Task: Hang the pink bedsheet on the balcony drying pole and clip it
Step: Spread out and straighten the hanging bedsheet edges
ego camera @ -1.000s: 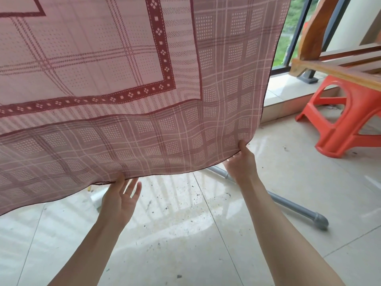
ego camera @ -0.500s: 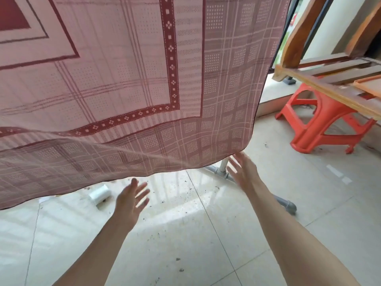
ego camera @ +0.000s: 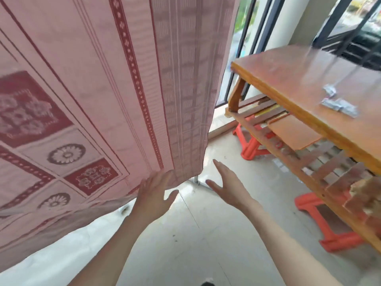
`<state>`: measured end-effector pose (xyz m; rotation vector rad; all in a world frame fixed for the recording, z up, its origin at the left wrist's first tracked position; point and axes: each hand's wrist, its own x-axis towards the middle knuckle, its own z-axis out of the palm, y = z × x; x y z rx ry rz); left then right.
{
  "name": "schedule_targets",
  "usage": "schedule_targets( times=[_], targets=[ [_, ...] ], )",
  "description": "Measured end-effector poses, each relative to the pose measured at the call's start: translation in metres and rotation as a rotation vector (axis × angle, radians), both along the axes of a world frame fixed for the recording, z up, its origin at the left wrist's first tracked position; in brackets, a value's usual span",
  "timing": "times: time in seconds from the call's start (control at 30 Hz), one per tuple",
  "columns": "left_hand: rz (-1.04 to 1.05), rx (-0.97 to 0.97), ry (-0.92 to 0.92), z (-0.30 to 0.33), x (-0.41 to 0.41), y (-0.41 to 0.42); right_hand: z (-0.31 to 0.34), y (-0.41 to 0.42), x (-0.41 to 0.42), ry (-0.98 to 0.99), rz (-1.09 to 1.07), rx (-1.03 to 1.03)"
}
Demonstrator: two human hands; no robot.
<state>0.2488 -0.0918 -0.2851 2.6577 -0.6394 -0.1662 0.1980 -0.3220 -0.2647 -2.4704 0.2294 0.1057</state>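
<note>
The pink bedsheet (ego camera: 99,96) with dark red borders and flower squares hangs in front of me and fills the left and upper part of the view. The drying pole above it is out of sight. My left hand (ego camera: 153,195) is spread flat with its fingertips against the sheet's lower right corner. My right hand (ego camera: 227,186) is open with straight fingers, just right of the sheet's edge and apart from it. Several silver clips (ego camera: 338,104) lie on the wooden table.
A wooden table (ego camera: 292,83) with a slatted lower shelf stands at the right, with orange plastic stools (ego camera: 253,145) under it. A grey rack foot (ego camera: 196,180) shows on the tiled floor behind the sheet corner. Black window frames are at the back right.
Both hands have let go of the sheet's bottom edge. The view has swung up and to the right, so the table top and clips have come into sight.
</note>
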Motion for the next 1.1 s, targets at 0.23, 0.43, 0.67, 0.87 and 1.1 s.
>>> schedule_targets(
  times=[0.23,0.43,0.67,0.87,1.1],
  targets=[
    [0.138,-0.114,-0.012,0.151,-0.013,-0.063,0.171,-0.038,-0.016,-0.129,0.005,0.149],
    [0.192,-0.197,0.112,0.174,-0.002,-0.112,0.196,-0.079,-0.009,-0.061,0.044,0.191],
    [0.353,-0.318,0.214,0.152,0.034,-0.17,0.177,-0.132,0.049,0.047,0.115,0.216],
    [0.608,-0.421,0.189,0.141,0.089,-0.22,0.167,-0.165,0.136,0.104,0.259,0.204],
    [0.9,-0.523,0.12,0.165,0.136,-0.276,0.164,-0.194,0.213,0.233,0.476,0.286]
  ],
)
